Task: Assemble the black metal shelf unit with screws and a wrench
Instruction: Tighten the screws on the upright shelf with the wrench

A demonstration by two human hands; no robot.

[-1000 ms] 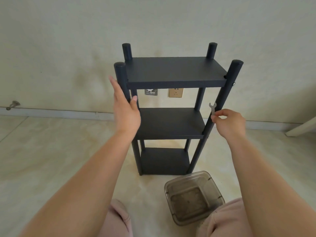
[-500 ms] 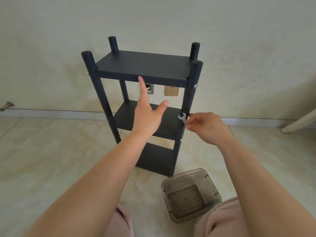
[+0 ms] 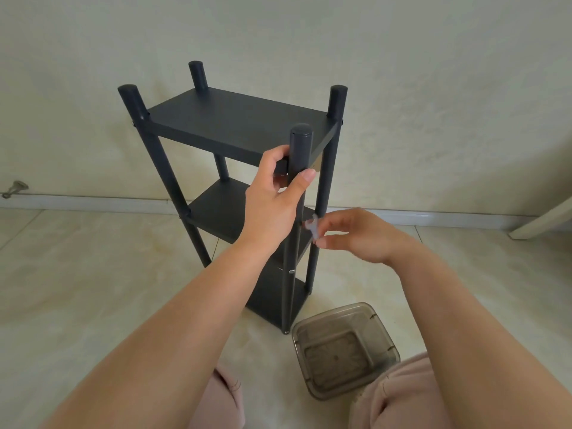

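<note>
The black shelf (image 3: 235, 125) stands on the floor by the wall. My left hand (image 3: 272, 199) grips its near post (image 3: 298, 150). My right hand (image 3: 356, 236) pinches the little wrench (image 3: 311, 227) beside that post. A clear box (image 3: 343, 351) sits below.

1. The shelf unit (image 3: 235, 128) stands mid-frame on the floor (image 3: 77, 274), before the wall (image 3: 433, 88).
2. A container (image 3: 345, 349) sits on the floor at lower right, just beside the unit's nearest post (image 3: 298, 156).
</note>
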